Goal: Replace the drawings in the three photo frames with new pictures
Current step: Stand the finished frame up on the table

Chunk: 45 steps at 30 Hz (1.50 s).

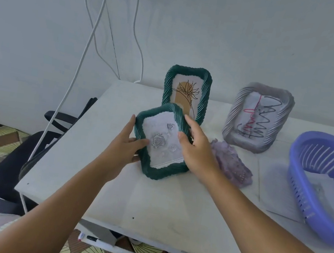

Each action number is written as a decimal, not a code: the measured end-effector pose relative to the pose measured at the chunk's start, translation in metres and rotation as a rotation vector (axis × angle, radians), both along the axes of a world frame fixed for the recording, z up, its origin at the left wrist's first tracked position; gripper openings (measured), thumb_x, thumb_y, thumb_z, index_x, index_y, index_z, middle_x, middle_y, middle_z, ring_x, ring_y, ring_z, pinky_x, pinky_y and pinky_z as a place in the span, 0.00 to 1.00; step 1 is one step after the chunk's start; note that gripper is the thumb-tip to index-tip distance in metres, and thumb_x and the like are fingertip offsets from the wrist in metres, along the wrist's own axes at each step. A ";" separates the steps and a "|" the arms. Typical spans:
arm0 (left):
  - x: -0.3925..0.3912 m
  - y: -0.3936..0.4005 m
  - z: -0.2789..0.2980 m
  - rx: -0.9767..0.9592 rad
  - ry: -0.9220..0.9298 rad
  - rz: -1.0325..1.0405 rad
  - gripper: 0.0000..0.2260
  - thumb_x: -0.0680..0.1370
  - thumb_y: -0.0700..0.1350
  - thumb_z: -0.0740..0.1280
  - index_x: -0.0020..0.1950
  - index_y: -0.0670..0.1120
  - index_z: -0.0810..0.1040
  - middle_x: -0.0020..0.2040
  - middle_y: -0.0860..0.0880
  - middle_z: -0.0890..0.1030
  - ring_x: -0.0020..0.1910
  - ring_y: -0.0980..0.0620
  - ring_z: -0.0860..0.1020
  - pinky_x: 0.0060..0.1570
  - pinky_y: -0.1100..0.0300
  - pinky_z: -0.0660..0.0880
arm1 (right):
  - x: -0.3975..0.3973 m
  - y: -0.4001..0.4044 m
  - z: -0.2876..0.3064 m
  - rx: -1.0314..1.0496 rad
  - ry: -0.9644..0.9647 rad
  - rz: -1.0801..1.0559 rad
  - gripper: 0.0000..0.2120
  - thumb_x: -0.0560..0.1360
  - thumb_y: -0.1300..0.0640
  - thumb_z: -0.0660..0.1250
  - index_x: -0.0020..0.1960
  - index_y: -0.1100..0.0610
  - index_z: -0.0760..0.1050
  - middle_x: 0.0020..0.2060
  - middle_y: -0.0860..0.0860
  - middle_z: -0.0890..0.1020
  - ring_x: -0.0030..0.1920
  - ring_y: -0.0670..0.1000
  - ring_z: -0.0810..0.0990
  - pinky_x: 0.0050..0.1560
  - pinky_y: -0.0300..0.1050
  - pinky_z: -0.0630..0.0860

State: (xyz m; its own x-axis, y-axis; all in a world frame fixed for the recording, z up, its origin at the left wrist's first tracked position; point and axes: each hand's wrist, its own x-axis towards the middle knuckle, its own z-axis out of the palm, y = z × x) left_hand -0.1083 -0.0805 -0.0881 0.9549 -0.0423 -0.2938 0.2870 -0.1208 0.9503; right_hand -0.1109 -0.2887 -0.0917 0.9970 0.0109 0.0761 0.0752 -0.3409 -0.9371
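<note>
While left hand [125,139] grips the green rose-picture frame [160,141] mid-counter [162,204], thumb on its glass, right hand [196,150] fingers [190,122] lie relaxed against its right edge.

No text, label, brand, number or sign can be read anywhere. The near green frame [162,141] shows a picture of grey roses with a faint line near its top that may be writing, too blurred to make out. The rear green frame [186,92] holds a line drawing of a flower, without lettering. The grey frame [258,116], toward the far right of the surface [170,210], holds black and red scribbles that form no legible letters. The marker [95,239] below the surface's near edge bears no mark that can be read.
</note>
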 end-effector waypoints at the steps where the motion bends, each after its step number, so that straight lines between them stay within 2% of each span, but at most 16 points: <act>1: -0.001 0.002 0.003 -0.062 -0.018 -0.006 0.36 0.83 0.41 0.67 0.81 0.65 0.51 0.58 0.42 0.84 0.59 0.42 0.82 0.57 0.46 0.80 | 0.001 0.002 0.001 0.047 0.009 0.004 0.25 0.84 0.53 0.60 0.79 0.41 0.61 0.76 0.39 0.67 0.72 0.37 0.64 0.74 0.42 0.62; 4: 0.002 0.011 0.013 -0.133 -0.108 -0.027 0.35 0.84 0.37 0.63 0.81 0.64 0.51 0.59 0.47 0.84 0.60 0.45 0.82 0.57 0.43 0.80 | 0.008 0.008 0.003 0.214 0.081 0.075 0.28 0.82 0.55 0.63 0.77 0.36 0.60 0.74 0.42 0.71 0.72 0.44 0.70 0.73 0.54 0.70; 6: 0.007 0.019 0.019 -0.144 -0.145 -0.035 0.34 0.84 0.37 0.62 0.81 0.64 0.52 0.60 0.49 0.84 0.62 0.46 0.81 0.56 0.44 0.80 | 0.015 0.012 0.005 0.266 0.114 0.154 0.34 0.80 0.58 0.65 0.78 0.33 0.57 0.76 0.42 0.68 0.72 0.46 0.72 0.72 0.57 0.72; 9: 0.013 0.030 0.029 -0.146 -0.194 -0.056 0.34 0.84 0.37 0.61 0.82 0.64 0.52 0.63 0.49 0.83 0.63 0.47 0.81 0.58 0.44 0.79 | 0.025 0.019 0.013 0.288 0.135 0.244 0.40 0.80 0.62 0.65 0.78 0.29 0.51 0.79 0.37 0.59 0.72 0.44 0.70 0.68 0.49 0.75; 12: 0.017 0.041 0.036 -0.139 -0.236 -0.088 0.34 0.85 0.36 0.60 0.82 0.63 0.51 0.66 0.49 0.81 0.65 0.47 0.79 0.61 0.43 0.77 | 0.033 0.027 0.021 0.306 0.137 0.282 0.43 0.80 0.65 0.64 0.79 0.29 0.48 0.73 0.30 0.65 0.68 0.37 0.71 0.64 0.42 0.75; 16: 0.023 0.058 0.045 -0.124 -0.271 -0.120 0.34 0.84 0.36 0.60 0.82 0.63 0.52 0.67 0.48 0.81 0.67 0.47 0.79 0.62 0.43 0.76 | 0.044 0.041 0.025 0.300 0.112 0.295 0.47 0.79 0.67 0.64 0.79 0.29 0.45 0.73 0.32 0.63 0.69 0.36 0.68 0.70 0.46 0.71; 20: 0.032 0.080 0.048 -0.081 -0.271 -0.170 0.38 0.83 0.33 0.63 0.81 0.65 0.51 0.67 0.49 0.80 0.67 0.46 0.78 0.62 0.41 0.77 | 0.058 0.056 0.025 0.311 0.101 0.324 0.48 0.79 0.68 0.66 0.78 0.28 0.45 0.75 0.39 0.67 0.69 0.44 0.74 0.67 0.51 0.76; 23: 0.043 0.094 0.047 -0.053 -0.255 -0.164 0.42 0.81 0.30 0.64 0.81 0.66 0.50 0.64 0.52 0.82 0.66 0.46 0.79 0.62 0.40 0.77 | 0.074 0.067 0.024 0.293 0.107 0.364 0.48 0.80 0.68 0.66 0.78 0.28 0.44 0.75 0.40 0.67 0.69 0.44 0.75 0.66 0.50 0.78; 26: 0.058 0.103 0.045 -0.020 -0.255 -0.115 0.42 0.81 0.30 0.64 0.80 0.68 0.51 0.65 0.48 0.80 0.64 0.45 0.80 0.61 0.39 0.78 | 0.093 0.080 0.023 0.275 0.119 0.390 0.49 0.80 0.68 0.66 0.76 0.26 0.43 0.75 0.41 0.69 0.68 0.45 0.76 0.64 0.51 0.79; 30: 0.084 0.112 0.040 0.041 -0.272 -0.086 0.41 0.83 0.31 0.62 0.78 0.72 0.50 0.70 0.48 0.77 0.63 0.46 0.81 0.60 0.41 0.79 | 0.120 0.096 0.021 0.254 0.113 0.387 0.50 0.80 0.69 0.65 0.75 0.24 0.42 0.75 0.42 0.69 0.67 0.45 0.77 0.62 0.48 0.80; 36: 0.124 0.121 0.036 0.111 -0.299 -0.025 0.41 0.83 0.32 0.62 0.77 0.74 0.50 0.70 0.48 0.76 0.62 0.49 0.81 0.61 0.44 0.80 | 0.160 0.116 0.022 0.249 0.083 0.369 0.50 0.81 0.69 0.64 0.75 0.23 0.42 0.76 0.42 0.67 0.67 0.45 0.77 0.60 0.47 0.81; 40: 0.139 0.122 0.033 0.123 -0.307 0.002 0.41 0.83 0.32 0.62 0.77 0.74 0.49 0.72 0.50 0.74 0.59 0.56 0.82 0.59 0.48 0.81 | 0.177 0.123 0.019 0.246 0.069 0.359 0.50 0.81 0.69 0.64 0.75 0.23 0.42 0.77 0.41 0.67 0.67 0.45 0.77 0.62 0.51 0.80; 42: 0.142 0.123 0.029 0.123 -0.309 0.007 0.41 0.83 0.33 0.62 0.77 0.74 0.49 0.71 0.50 0.75 0.58 0.55 0.82 0.59 0.48 0.81 | 0.181 0.125 0.016 0.243 0.069 0.364 0.50 0.80 0.70 0.64 0.75 0.23 0.42 0.77 0.41 0.66 0.68 0.45 0.76 0.64 0.53 0.79; 45: 0.143 0.124 0.023 0.131 -0.315 0.014 0.41 0.83 0.34 0.62 0.76 0.75 0.48 0.69 0.47 0.76 0.59 0.52 0.82 0.60 0.44 0.80 | 0.181 0.126 0.012 0.255 0.064 0.374 0.49 0.81 0.70 0.63 0.76 0.24 0.42 0.77 0.40 0.65 0.70 0.44 0.74 0.65 0.52 0.78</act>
State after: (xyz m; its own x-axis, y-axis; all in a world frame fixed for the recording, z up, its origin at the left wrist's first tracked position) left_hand 0.0347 0.0435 -0.0648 0.9999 -0.0095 0.0137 -0.0157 -0.2462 0.9691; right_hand 0.0700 -0.1631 -0.0797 0.9309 0.3601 0.0611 0.0884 -0.0596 -0.9943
